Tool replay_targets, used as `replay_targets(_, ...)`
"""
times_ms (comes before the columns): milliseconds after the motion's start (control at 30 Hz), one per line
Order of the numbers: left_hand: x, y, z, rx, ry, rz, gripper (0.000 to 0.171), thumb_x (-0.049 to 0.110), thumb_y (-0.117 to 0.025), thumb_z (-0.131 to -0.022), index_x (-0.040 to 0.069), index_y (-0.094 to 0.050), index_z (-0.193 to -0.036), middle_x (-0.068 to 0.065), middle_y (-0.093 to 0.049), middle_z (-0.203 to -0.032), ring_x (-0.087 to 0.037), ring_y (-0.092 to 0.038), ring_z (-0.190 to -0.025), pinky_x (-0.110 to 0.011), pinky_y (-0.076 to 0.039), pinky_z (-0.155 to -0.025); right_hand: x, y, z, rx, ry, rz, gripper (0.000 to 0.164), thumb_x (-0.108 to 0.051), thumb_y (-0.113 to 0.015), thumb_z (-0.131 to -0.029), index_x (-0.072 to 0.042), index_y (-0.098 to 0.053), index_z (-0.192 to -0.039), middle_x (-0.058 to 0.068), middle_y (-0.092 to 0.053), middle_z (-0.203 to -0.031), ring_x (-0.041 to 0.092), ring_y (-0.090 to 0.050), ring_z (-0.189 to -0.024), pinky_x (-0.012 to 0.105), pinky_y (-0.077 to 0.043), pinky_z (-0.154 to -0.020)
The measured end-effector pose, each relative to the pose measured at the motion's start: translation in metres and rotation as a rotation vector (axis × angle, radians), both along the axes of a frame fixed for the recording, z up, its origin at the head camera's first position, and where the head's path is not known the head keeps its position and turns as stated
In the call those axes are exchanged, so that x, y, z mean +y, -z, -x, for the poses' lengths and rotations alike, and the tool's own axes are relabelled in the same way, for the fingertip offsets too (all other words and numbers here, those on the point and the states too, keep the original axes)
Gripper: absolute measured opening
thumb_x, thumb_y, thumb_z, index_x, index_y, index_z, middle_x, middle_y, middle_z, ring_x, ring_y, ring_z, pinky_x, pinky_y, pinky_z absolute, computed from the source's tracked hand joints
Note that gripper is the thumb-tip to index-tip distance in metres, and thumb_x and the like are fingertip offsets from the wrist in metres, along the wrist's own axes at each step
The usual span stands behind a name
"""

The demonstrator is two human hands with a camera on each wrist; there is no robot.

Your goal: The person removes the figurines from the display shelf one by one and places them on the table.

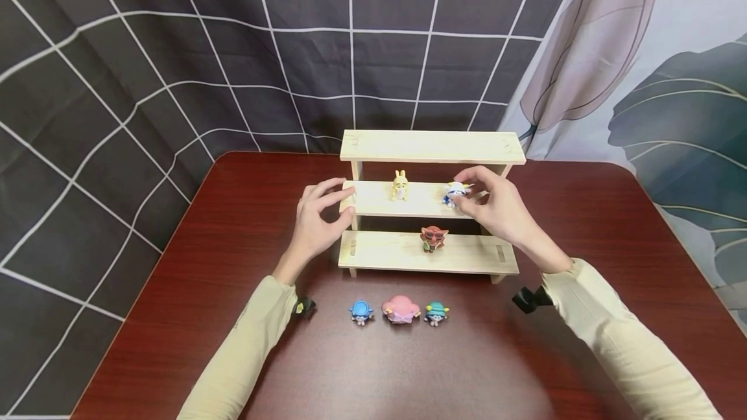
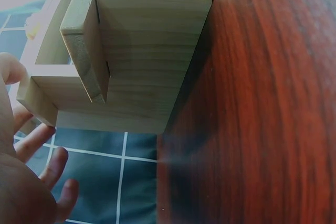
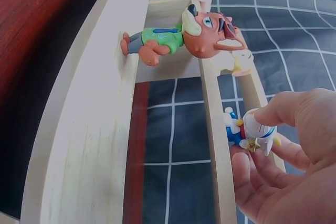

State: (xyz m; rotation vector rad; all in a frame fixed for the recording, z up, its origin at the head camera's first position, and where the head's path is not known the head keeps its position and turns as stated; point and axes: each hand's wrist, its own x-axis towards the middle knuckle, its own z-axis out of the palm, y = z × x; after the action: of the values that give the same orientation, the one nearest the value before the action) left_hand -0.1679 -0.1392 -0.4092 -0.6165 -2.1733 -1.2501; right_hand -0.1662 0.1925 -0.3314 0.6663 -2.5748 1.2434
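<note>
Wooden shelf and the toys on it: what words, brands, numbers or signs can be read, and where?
Readable text: none.
White figurine: dark mark on its yellow ornament, too small to make out.
Wooden shelf: no lettering visible.

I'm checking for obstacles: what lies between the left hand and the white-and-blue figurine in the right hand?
A yellow figurine on the middle shelf stands between the left hand and the white-and-blue figurine, as the head view shows.
</note>
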Motion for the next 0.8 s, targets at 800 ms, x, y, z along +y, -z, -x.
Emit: replay_targets(800, 0.001, -0.001, -0.001, -0.003, -0.007, -0.004, 0.033, 0.014, -0.075, -0.081, 0.009, -0.077, -0.114, -0.013, -0.066, -0.125, -0.042, -0.053, -0.105, -0.052, -0.035, -0.082, 0.012, -0.002, -0.022, -0.010, 0.017, 0.024, 0.030, 0.007, -0.073, -0.082, 0.000, -0.064, -0.109, 0.012, -0.066, -0.102, 0.014, -0.064, -0.079, 0.018, -0.049, -0.067)
